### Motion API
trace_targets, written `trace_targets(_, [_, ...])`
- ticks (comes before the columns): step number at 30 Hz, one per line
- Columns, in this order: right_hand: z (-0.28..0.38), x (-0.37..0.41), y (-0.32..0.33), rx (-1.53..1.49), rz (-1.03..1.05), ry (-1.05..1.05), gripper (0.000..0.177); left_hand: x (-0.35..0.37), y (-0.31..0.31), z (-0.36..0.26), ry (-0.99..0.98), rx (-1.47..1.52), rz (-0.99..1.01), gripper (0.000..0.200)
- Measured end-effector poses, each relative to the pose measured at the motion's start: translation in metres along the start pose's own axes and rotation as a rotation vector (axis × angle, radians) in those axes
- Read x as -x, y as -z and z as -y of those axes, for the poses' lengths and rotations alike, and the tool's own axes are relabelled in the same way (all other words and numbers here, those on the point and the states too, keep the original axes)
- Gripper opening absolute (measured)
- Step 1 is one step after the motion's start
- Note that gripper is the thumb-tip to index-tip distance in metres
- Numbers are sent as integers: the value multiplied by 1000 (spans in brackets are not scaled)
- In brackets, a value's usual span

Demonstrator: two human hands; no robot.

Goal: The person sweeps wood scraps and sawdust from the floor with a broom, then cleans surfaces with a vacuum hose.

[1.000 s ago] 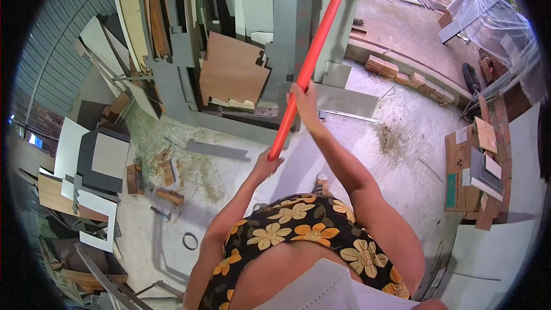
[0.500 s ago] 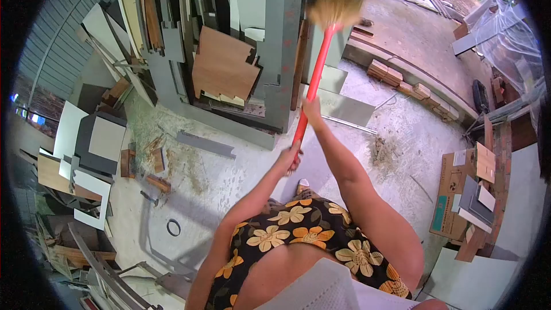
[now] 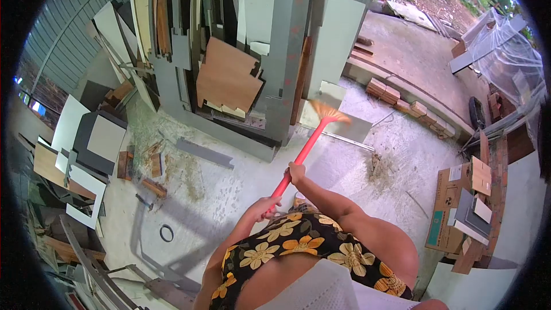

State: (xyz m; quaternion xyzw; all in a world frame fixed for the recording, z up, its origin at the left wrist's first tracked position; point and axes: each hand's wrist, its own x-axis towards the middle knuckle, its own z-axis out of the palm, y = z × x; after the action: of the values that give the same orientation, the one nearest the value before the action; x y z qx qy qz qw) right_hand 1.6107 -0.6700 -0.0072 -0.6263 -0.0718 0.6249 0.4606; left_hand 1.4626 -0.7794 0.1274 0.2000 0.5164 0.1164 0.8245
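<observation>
A broom [image 3: 309,142] with a red handle and fanned straw-coloured bristles slants away in front of me. My left hand [image 3: 267,208] grips the lower end of its handle, close to my waist. Higher up the handle, my right hand [image 3: 297,172] is wrapped around it. The bristles [image 3: 328,111] overlap a pale board [image 3: 351,128] lying by the base of the grey cabinet. A heap of debris [image 3: 380,169] lies on the concrete floor to the right of the broom.
A grey cabinet [image 3: 241,138] full of board offcuts stands ahead. On the left floor lie a grey strip [image 3: 204,152], wood blocks [image 3: 155,187], a hammer [image 3: 143,201] and a black ring [image 3: 166,233]. Bricks [image 3: 413,106] line a step; a cardboard box [image 3: 446,209] stands at right.
The broom has come down and toward me, its bristles dropping from high beside the cabinet to near the floor boards. Both hands have moved closer to my body, still on the handle.
</observation>
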Motion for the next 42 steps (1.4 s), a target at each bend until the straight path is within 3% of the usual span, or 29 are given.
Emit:
trace_targets(5, [57,28,-30,-82,109,274,16,16,10,-7,-268,-167,-32,27])
trace_targets(8, [117,86,-48,-130,198,428,17,21,-6,-24,-452,-227,-51,27])
trace_targets(11, [155,103,-64,-176,284,578,27,12,-19,-45,-591,-342,-224,27])
trace_targets(14, [200,122,-75,-138,406,728,23,1,-37,-68,-799,-440,-425,27])
trace_targets(18, [269,158,-82,-133,534,878,29,-16,-65,-114,-1105,-334,-407,29])
trace_targets(21, [318,151,-81,-159,716,1003,45,-6,-104,-166,-1068,-233,-327,29])
trace_targets(25, [390,155,-75,-129,811,1104,51,-13,-155,-239,-1204,-183,-220,32])
trace_targets(31, [505,130,-90,-57,807,1237,35,-35,-198,-348,-1224,-245,-114,38])
trace_targets(34, [541,94,-103,-57,806,1145,30,-43,-207,-385,-1141,-235,-73,43])
trace_targets(38, [534,22,-103,83,634,1080,25,-81,-202,-386,-968,-118,-21,51])
trace_targets(42, [441,-23,-67,209,506,995,26,-128,-170,-308,-739,-40,1,56])
